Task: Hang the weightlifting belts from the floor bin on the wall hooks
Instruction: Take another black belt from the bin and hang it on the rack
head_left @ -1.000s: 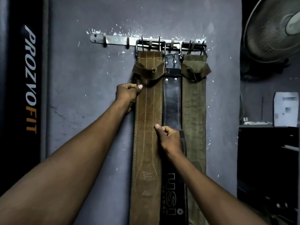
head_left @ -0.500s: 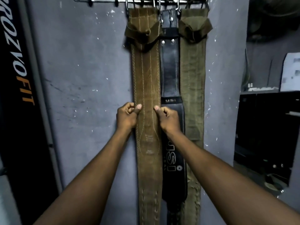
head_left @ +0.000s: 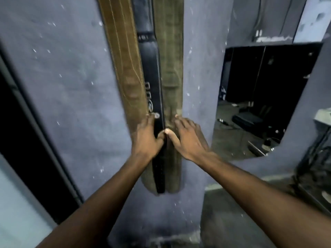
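Three weightlifting belts hang side by side down the grey wall: a brown suede belt (head_left: pixel 125 59), a black leather belt (head_left: pixel 149 68) with white lettering, and an olive belt (head_left: pixel 170 59). Their lower ends sit level, just below my hands. My left hand (head_left: pixel 146 138) lies flat on the brown belt's lower part, its thumb across the black belt. My right hand (head_left: pixel 186 138) rests flat on the olive belt with fingers spread, thumb touching the left thumb. Neither hand grips anything. The hook rail is out of view above, and no floor bin shows.
The grey wall (head_left: pixel 71 86) carries the belts. A dark upright panel (head_left: pixel 26 131) stands at the left. To the right, a dark opening or mirror (head_left: pixel 259 104) shows a floor with scattered gear. Grey floor (head_left: pixel 232 212) lies below, with a dark frame (head_left: pixel 315 172) at the far right.
Both hands have slid down the belts from mid-height to near the lower ends, shifting from the brown belt's edges to lying flat. My view has tilted down, so the hooks have left the frame.
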